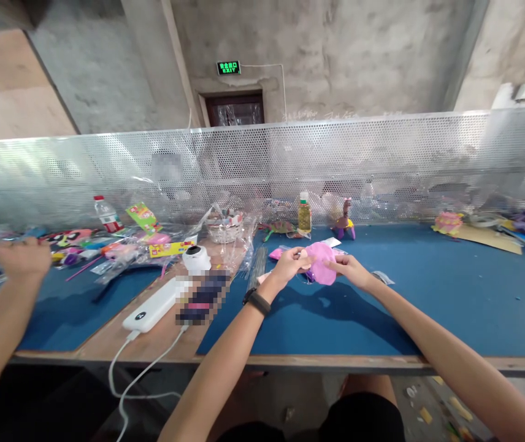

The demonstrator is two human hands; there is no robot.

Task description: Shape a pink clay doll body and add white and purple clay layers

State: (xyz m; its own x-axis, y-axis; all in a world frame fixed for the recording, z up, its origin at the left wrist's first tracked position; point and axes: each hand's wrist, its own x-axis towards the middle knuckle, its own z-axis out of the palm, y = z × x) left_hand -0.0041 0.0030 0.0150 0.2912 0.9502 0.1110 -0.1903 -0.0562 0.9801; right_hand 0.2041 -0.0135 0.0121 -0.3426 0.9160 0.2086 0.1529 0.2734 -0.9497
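A flat, round-edged pink piece of modelling clay [321,265] is held up above the blue table mat. My left hand [289,265], with a dark band on its wrist, pinches its left side; a small pale piece shows at those fingertips. On the right edge, my right hand [352,271] is closed with thumb and fingers. Behind the clay lie a bright pink packet [277,253] and something purple, partly hidden. Thin clear sticks or strips [257,267] lie left of my left hand.
Along the back stand an oil-coloured bottle [304,215], a purple-and-brown animal figure [346,222] and a green figure [278,228]. To the left are a white power bank [154,307] with cables, a blurred-out phone [203,298] and a white camera [196,259]. A co-worker's hands [23,258] work at far left.
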